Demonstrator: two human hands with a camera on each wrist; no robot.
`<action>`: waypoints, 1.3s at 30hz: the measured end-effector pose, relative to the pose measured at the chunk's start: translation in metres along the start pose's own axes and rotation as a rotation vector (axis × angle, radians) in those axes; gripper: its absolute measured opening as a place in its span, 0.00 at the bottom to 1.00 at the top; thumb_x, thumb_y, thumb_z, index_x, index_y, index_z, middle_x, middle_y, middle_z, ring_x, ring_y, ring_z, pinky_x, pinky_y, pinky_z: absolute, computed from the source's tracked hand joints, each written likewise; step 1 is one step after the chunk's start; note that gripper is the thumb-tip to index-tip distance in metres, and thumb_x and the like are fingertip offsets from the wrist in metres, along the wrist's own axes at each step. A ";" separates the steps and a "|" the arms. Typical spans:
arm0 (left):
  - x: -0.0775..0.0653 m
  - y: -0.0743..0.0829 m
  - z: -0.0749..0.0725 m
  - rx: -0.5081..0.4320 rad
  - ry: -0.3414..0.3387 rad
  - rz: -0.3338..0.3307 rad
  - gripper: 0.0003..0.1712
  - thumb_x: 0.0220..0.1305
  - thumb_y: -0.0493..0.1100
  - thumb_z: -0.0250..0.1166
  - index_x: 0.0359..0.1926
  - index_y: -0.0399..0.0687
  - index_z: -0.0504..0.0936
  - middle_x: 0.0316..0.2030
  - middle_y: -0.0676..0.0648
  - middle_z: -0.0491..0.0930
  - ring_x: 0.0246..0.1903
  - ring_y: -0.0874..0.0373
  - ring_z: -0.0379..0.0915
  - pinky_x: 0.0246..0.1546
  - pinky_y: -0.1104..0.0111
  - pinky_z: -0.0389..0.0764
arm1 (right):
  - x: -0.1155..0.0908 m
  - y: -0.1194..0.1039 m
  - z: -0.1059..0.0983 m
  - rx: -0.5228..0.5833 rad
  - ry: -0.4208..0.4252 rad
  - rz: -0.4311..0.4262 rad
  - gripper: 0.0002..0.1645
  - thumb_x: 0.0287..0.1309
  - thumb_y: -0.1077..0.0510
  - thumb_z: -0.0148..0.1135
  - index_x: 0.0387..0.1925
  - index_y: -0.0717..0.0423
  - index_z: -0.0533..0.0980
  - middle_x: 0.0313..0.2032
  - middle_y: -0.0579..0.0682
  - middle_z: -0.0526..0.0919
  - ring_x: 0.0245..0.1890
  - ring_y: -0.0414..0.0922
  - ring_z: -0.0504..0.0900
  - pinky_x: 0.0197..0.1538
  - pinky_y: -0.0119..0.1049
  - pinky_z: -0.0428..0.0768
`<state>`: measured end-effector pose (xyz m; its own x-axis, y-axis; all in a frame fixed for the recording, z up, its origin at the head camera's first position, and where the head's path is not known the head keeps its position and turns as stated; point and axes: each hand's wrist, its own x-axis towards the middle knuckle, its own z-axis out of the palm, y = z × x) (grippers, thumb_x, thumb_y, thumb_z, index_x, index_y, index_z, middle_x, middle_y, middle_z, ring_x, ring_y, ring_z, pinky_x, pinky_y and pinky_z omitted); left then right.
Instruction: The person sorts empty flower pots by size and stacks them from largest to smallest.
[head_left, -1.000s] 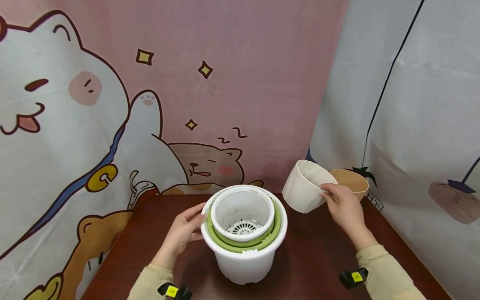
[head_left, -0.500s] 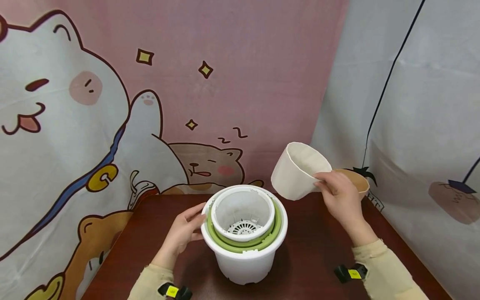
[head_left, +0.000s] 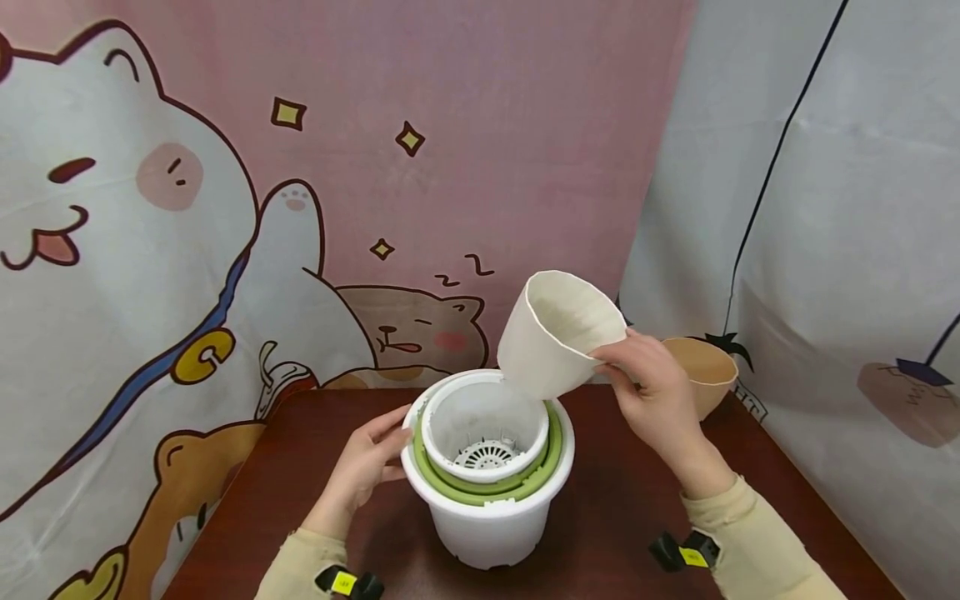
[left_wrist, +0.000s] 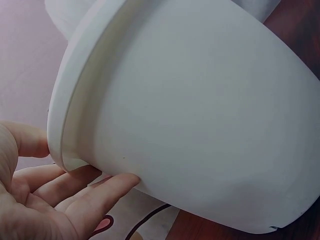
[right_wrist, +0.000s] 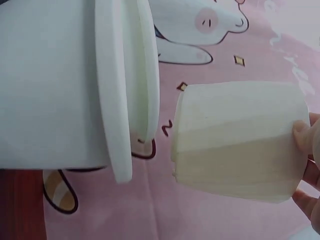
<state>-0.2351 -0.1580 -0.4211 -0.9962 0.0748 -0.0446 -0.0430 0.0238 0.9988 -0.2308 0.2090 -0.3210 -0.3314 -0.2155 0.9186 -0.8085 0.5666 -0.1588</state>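
Observation:
A large white plastic flowerpot stands upright on the table, with a green pot nested inside it. Within the green one sits a smaller white pot with a slotted bottom. My left hand holds the large pot's rim at its left side, thumb over the edge and fingers underneath. Pinched by its rim in my right hand is a cream pot, tilted with its mouth toward the right. It hangs above the nested pots' back right edge; in the right wrist view, the cream pot is apart from them.
A tan pot stands at the back right of the dark red table, partly behind my right hand. Printed cloth with cartoon animals hangs along the back, and a pale cloth hangs on the right.
My right hand has carried the cream pot left and up, from near the tan pot to above the nested pots. The left hand and the large white flowerpot have stayed put.

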 end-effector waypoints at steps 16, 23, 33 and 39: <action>0.000 -0.001 0.000 -0.012 -0.010 -0.009 0.25 0.69 0.39 0.62 0.67 0.45 0.74 0.56 0.38 0.78 0.39 0.49 0.82 0.36 0.53 0.85 | 0.011 -0.023 0.020 0.120 -0.083 -0.160 0.20 0.39 0.77 0.71 0.37 0.58 0.84 0.35 0.51 0.86 0.40 0.53 0.81 0.67 0.43 0.68; 0.001 -0.002 0.001 0.000 -0.004 -0.007 0.26 0.69 0.40 0.63 0.66 0.45 0.74 0.56 0.38 0.78 0.39 0.48 0.82 0.36 0.53 0.85 | 0.005 -0.027 0.029 0.144 -0.173 -0.157 0.18 0.43 0.76 0.69 0.36 0.55 0.84 0.34 0.48 0.86 0.39 0.48 0.82 0.68 0.44 0.67; 0.002 -0.001 0.001 -0.001 0.000 -0.001 0.26 0.69 0.40 0.63 0.67 0.45 0.74 0.56 0.39 0.78 0.39 0.49 0.83 0.35 0.53 0.86 | -0.008 -0.029 0.043 0.133 -0.279 -0.168 0.21 0.42 0.75 0.72 0.37 0.52 0.85 0.34 0.44 0.85 0.39 0.43 0.82 0.64 0.48 0.72; 0.002 -0.001 -0.001 0.003 0.005 0.000 0.26 0.69 0.40 0.63 0.66 0.45 0.75 0.56 0.39 0.78 0.39 0.48 0.82 0.36 0.53 0.85 | -0.015 -0.026 0.053 0.113 -0.308 -0.206 0.19 0.43 0.74 0.73 0.37 0.53 0.84 0.34 0.43 0.85 0.38 0.42 0.83 0.59 0.52 0.75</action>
<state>-0.2368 -0.1584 -0.4221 -0.9966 0.0698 -0.0449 -0.0431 0.0270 0.9987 -0.2305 0.1559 -0.3500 -0.2729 -0.5542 0.7864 -0.9162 0.3990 -0.0367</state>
